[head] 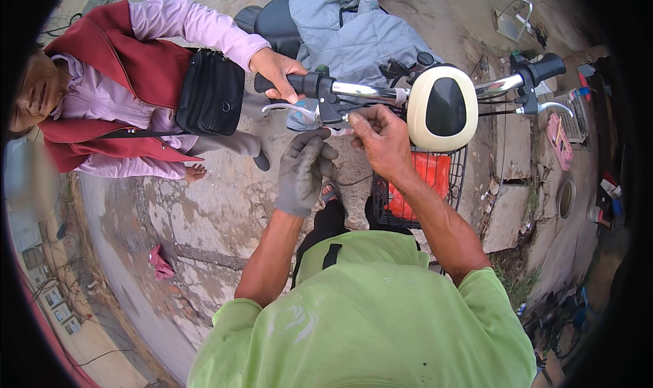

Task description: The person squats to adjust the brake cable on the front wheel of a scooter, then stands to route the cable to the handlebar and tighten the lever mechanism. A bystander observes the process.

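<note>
My bare right hand [382, 139] is at the brake lever's inner end, thumb and forefinger pinched at the small metal cable adjuster [346, 117]. Its curled fingers hide part of the cable. My left hand [306, 171], in a grey work glove, is just below the brake lever [293, 111], fingers loosely curled and no held thing visible. The lever's black clamp [329, 99] sits on the chrome handlebar [370, 90] beside a black grip [264, 83]. Another person's hand [279, 71] rests on that grip. A cream headlight housing [443, 139] with a dark lens stands right of my right hand.
A black wire basket [461, 176] with a red bag [421, 181] hangs below the headlight. A grey quilted cover [352, 35] drapes over the bike behind the handlebar. The other person, with a black shoulder bag [211, 94], stands at the left. Cracked concrete [219, 204] lies underfoot.
</note>
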Demonstrator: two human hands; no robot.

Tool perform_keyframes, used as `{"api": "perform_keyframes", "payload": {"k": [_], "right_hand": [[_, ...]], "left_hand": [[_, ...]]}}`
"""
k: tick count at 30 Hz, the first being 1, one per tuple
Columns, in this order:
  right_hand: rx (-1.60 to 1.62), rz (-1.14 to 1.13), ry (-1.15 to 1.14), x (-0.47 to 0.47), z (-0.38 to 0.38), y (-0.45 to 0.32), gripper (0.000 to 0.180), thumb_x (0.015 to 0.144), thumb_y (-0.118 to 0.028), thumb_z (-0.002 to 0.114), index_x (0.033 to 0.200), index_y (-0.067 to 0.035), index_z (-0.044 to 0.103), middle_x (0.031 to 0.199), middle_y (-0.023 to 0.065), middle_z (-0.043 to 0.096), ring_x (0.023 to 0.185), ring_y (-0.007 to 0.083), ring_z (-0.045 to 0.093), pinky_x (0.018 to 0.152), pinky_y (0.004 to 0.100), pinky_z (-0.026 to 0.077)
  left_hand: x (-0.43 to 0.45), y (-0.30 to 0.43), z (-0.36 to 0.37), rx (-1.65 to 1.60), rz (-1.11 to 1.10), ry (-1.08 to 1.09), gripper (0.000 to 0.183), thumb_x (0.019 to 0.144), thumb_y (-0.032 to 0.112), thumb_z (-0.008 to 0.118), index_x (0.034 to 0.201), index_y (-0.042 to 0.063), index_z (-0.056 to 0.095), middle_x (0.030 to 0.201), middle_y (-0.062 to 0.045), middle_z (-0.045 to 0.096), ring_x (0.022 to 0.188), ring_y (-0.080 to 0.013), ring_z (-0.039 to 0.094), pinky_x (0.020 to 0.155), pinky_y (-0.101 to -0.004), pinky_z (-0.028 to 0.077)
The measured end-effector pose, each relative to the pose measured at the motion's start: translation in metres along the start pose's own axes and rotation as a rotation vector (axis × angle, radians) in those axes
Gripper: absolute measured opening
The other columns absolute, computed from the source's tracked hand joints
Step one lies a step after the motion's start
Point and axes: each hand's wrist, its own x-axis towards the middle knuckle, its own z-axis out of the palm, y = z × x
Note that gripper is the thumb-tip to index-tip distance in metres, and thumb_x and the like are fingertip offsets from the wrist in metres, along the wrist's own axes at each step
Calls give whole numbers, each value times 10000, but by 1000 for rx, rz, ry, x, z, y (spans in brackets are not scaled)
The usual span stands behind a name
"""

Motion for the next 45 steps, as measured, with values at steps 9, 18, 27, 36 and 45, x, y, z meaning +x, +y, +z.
{"api": "perform_keyframes", "payload": {"k": [9, 18, 27, 36, 45], "right_hand": [[-258, -159, 38, -23, 3, 4, 267, 959, -213, 693, 861, 24, 615, 689, 85, 696, 596, 106, 618, 552, 297, 481], [-121, -187, -2, -47, -6, 12, 230, 952, -186, 694, 894, 24, 621, 756, 95, 720, 619, 115, 627, 574, 308, 494], [-370, -267, 6, -53, -4, -1, 261, 955, -201, 688, 848, 25, 613, 728, 129, 702, 611, 176, 645, 575, 347, 486], [-510, -309, 6, -47, -4, -11, 363, 991, -267, 625, 795, 34, 572, 642, 169, 601, 570, 270, 571, 550, 406, 446], [-559, -252, -33, -38, -8, -9, 391, 1000, -330, 592, 826, 20, 601, 686, 215, 611, 635, 397, 628, 600, 462, 461]], "left_hand": [[-23, -11, -2, -65, -8, 9, 226, 1024, 147, 574, 1205, 17, 614, 825, -81, 666, 574, -133, 585, 548, -289, 514], [-40, -32, -8, -45, 22, 12, 241, 1023, 159, 575, 1212, 14, 611, 834, -86, 670, 585, -139, 591, 554, -290, 511], [-48, -34, -19, -63, 10, 32, 239, 1030, 159, 563, 1222, 25, 610, 840, -90, 679, 555, -146, 610, 475, -263, 488], [-47, -38, -21, -53, -4, 39, 227, 1029, 175, 571, 1203, 36, 614, 836, -93, 682, 555, -157, 620, 455, -264, 457], [-44, -25, -14, -23, 1, 32, 253, 1020, 165, 576, 1224, 18, 602, 831, -95, 657, 547, -123, 530, 532, -270, 459]]}}
